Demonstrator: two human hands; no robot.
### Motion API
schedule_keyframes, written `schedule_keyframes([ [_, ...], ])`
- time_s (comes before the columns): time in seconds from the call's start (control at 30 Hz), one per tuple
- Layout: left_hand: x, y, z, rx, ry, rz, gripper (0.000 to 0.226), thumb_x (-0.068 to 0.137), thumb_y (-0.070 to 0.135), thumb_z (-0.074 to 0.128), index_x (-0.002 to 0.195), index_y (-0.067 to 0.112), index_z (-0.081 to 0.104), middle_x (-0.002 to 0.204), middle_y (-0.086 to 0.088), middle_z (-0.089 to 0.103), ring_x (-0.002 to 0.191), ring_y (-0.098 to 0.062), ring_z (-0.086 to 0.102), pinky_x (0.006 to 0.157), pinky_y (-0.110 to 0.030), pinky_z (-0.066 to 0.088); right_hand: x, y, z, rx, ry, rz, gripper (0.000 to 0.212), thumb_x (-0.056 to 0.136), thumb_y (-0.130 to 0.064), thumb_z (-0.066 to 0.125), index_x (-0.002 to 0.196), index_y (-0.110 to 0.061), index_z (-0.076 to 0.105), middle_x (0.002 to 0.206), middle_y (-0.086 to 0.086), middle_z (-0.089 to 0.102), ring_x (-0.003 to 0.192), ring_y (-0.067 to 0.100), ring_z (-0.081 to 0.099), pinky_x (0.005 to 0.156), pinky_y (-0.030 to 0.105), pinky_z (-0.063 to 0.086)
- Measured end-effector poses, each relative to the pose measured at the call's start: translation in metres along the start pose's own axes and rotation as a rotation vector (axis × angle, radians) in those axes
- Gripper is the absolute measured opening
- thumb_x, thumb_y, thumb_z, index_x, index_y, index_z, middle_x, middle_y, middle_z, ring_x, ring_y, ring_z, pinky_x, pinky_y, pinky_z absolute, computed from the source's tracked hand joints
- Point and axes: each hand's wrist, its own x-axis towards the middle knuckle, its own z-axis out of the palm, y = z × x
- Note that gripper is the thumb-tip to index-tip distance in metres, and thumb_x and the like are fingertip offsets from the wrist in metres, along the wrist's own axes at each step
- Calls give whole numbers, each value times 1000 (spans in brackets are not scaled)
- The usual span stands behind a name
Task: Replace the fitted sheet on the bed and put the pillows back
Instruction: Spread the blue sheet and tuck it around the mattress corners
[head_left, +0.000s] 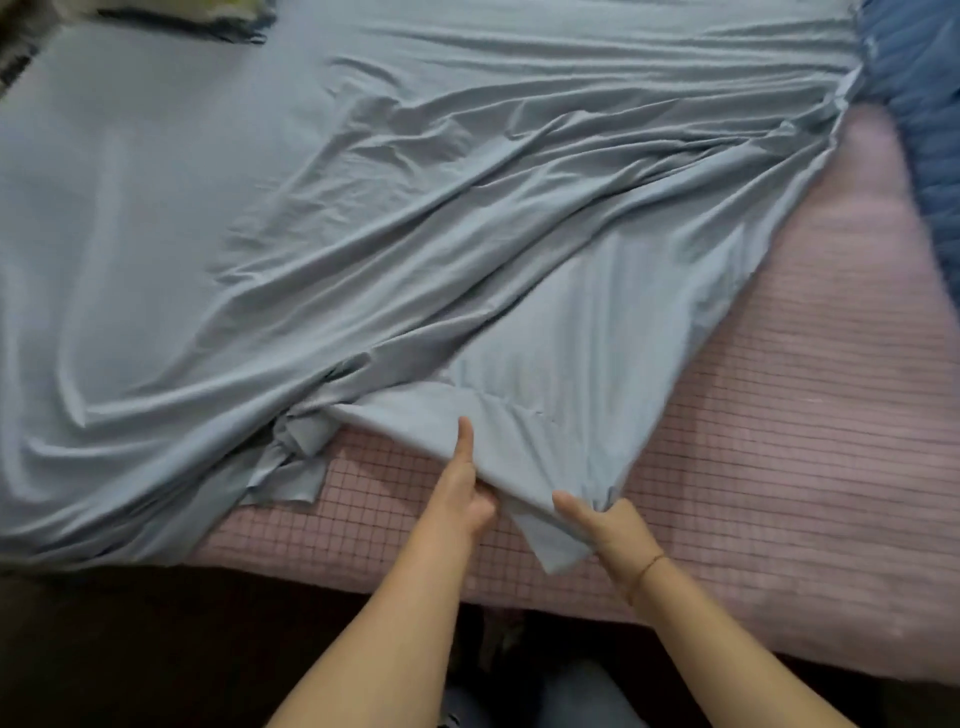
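Slack fabric is the main hazard at this stage. The fitted sheet (415, 234) is spread flat over the far left part of the bed, but it is drawn into long diagonal folds toward the near edge. The near right corner of the pink checked mattress pad (779, 441) is left uncovered. A fold of the sheet's hem is pinched by the left grip (465, 488), with one finger laid straight along the cloth. A gathered bunch just beside it is clenched in the right grip (602, 525). Both are held close to the near edge of the bed.

Several failures can be judged likely. If the wrong part of the hem has been taken for the corner pocket, the sheet would be stretched askew and the corner would not seat. A twisted clump (298, 441) is seen near the near edge, left of the hands; if it is not shaken out, it could be trapped under the mattress. A hard pull toward the near right corner could drag the sheet off the far corners, whose seating cannot be told from here. The dark blue quilt (914, 104) at the far right edge could be caught under the hem.
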Motion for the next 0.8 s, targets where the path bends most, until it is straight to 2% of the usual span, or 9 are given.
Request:
schedule_keyframes([
  [0.07,-4,-8,5,13,1,18,62,89,56,54,125,6,57,120,-18,65,111,-31,60,93,-46,47,-24,4,-30,21,25,-15,70,49,-43,87,109,-12,67,104,4,74,96,23,70,85,39,56],
  [0.23,-17,-37,13,100,111,59,51,88,42,64,122,5,59,121,-18,64,104,-32,63,87,-46,50,-75,20,-108,45,60,-13,77,42,-44,85,110,-15,64,101,9,74,94,29,70,83,41,55],
  [0.3,-23,-59,20,135,171,100,39,90,32,66,117,5,60,118,-15,65,91,-29,65,76,-42,55,-86,30,-140,44,62,-8,84,39,-46,88,111,-11,64,102,12,74,96,31,70,90,45,54],
  [0.37,-27,-86,24,170,216,134,29,90,24,66,112,5,63,108,-13,68,80,-23,65,57,-33,57,-92,39,-172,65,66,8,90,38,-47,92,114,-6,64,105,15,72,100,33,68,95,49,51],
  [0.47,-28,-139,26,182,268,165,38,88,23,69,119,1,61,91,-10,69,72,-22,67,46,-28,54,-102,47,-226,94,39,15,87,49,-41,93,119,-2,61,109,18,71,103,36,67,99,51,48],
  [0.57,-34,-208,27,132,347,156,44,86,24,71,123,2,59,91,-11,68,75,-24,66,55,-33,53,-117,50,-286,57,-1,33,86,47,-43,93,116,-2,63,107,19,71,101,35,68,93,47,53],
  [0.67,-40,-280,35,106,357,101,40,84,24,74,117,6,60,94,-11,68,81,-25,66,55,-35,53,-136,52,-355,37,35,45,53,74,-25,79,117,1,62,104,18,72,97,33,69,83,39,58],
  [0.73,-45,-320,43,91,360,83,30,85,22,73,108,9,59,92,-9,67,80,-24,64,50,-33,56,-147,56,-399,28,58,48,61,69,-31,84,116,1,62,103,19,72,95,33,70,79,37,59],
  [0.8,-49,-350,51,82,376,74,27,86,20,72,107,11,58,90,-8,66,78,-22,63,46,-30,54,-159,63,-436,-2,66,59,81,48,-41,93,112,-1,63,102,19,72,90,31,71,71,34,60],
])
